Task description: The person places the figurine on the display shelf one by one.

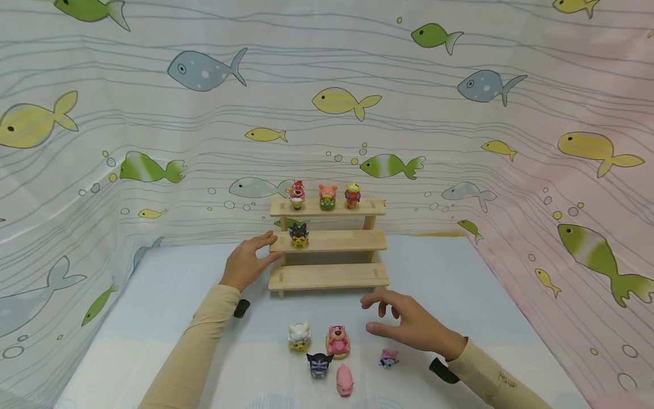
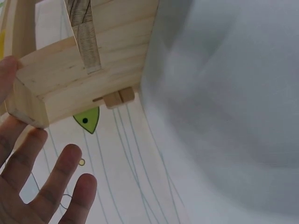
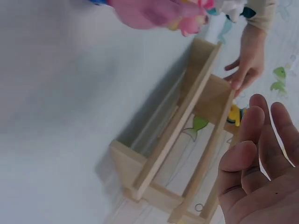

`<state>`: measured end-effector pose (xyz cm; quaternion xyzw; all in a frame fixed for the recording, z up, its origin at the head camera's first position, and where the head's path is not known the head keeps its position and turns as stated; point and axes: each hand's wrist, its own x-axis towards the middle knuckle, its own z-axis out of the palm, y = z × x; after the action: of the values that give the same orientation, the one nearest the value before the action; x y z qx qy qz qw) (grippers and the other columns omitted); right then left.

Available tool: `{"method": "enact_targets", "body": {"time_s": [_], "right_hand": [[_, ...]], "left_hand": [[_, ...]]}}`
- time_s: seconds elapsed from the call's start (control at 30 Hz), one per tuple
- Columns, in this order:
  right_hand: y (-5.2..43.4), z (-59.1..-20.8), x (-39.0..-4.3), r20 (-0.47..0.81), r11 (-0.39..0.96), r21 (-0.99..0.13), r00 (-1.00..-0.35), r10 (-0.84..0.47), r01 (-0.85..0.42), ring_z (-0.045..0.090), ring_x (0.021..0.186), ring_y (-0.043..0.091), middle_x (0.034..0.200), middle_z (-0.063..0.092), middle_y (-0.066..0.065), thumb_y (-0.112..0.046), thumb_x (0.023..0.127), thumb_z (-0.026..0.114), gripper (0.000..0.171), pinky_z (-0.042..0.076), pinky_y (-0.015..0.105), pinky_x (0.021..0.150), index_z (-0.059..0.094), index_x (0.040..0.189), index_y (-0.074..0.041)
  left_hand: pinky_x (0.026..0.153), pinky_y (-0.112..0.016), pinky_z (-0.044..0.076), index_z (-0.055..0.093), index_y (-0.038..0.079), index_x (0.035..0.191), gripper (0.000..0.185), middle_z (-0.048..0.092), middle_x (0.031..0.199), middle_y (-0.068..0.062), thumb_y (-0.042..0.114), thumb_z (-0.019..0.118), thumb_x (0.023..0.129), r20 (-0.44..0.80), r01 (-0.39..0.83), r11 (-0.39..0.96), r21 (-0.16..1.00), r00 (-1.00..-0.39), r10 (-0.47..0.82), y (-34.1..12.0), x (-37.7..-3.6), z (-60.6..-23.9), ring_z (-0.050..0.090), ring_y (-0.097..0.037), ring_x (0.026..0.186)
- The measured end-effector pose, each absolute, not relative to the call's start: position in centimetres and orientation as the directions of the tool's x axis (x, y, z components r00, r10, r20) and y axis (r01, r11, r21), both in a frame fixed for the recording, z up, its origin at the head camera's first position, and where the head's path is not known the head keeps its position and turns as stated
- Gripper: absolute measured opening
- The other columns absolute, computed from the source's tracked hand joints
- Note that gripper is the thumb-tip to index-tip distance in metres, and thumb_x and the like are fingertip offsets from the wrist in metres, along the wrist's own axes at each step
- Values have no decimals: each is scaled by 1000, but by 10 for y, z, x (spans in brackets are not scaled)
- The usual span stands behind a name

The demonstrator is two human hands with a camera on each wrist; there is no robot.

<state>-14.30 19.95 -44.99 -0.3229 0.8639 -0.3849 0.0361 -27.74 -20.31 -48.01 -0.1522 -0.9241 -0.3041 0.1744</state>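
My left hand (image 1: 246, 264) is at the left end of a three-step wooden display stand (image 1: 329, 276). It pinches the middle board's end between thumb and fingers, and the other fingers spread past it in the left wrist view. My right hand (image 1: 411, 324) hovers in front of the stand's right side, fingers loosely bent and holding nothing. Below it lies a small pink-and-purple figurine (image 1: 389, 358). Nearby are a pink bear figurine (image 1: 338, 341), a white-hooded yellow figurine (image 1: 298, 337), a black-and-purple figurine (image 1: 319, 365) and a pink pig figurine (image 1: 344, 380).
Three figurines stand on the top board, among them a pink-hooded one (image 1: 328, 197). A dark-eared yellow figurine (image 1: 298, 234) is on the middle board's left part. Behind the pale tabletop (image 1: 434, 272) hangs a fish-printed curtain (image 1: 327, 68).
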Motion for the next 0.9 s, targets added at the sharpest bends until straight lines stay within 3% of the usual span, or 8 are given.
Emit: {"method": "enact_targets", "body": {"time_s": [0.3, 0.47, 0.77, 0.9], "right_hand": [[226, -462, -122, 144, 553, -666, -814, -563, -500, 60, 90, 18, 118, 64, -19, -48, 89, 78, 46, 49, 35, 70, 59, 129, -38], [235, -470, -117, 100, 576, -683, -838, -537, -450, 62, 89, 20, 117, 68, -11, -45, 86, 81, 47, 50, 35, 69, 60, 127, -39], [243, -487, -109, 35, 571, -706, -825, -563, -420, 61, 86, 18, 116, 69, -6, -42, 85, 83, 50, 47, 33, 67, 64, 127, -22], [243, -492, -106, 37, 555, -713, -814, -579, -428, 61, 86, 17, 115, 68, -8, -39, 86, 83, 47, 48, 31, 66, 65, 125, -21]], "left_hand": [[99, -59, 48, 67, 17, 136, 58, 55, 148, 3, 47, 78, 88, 424, 391, 767, 509, -889, 172, -202, -277, -480, 56, -36, 129], [99, -60, 47, 66, 17, 137, 58, 55, 147, 2, 45, 79, 88, 431, 398, 764, 508, -886, 174, -202, -279, -481, 56, -37, 128], [98, -58, 48, 67, 19, 136, 59, 56, 147, 3, 50, 77, 87, 433, 398, 764, 507, -884, 173, -202, -279, -482, 56, -34, 129], [99, -58, 48, 66, 20, 137, 61, 55, 148, 4, 54, 75, 88, 424, 392, 766, 510, -889, 173, -203, -277, -482, 56, -35, 129]]}}
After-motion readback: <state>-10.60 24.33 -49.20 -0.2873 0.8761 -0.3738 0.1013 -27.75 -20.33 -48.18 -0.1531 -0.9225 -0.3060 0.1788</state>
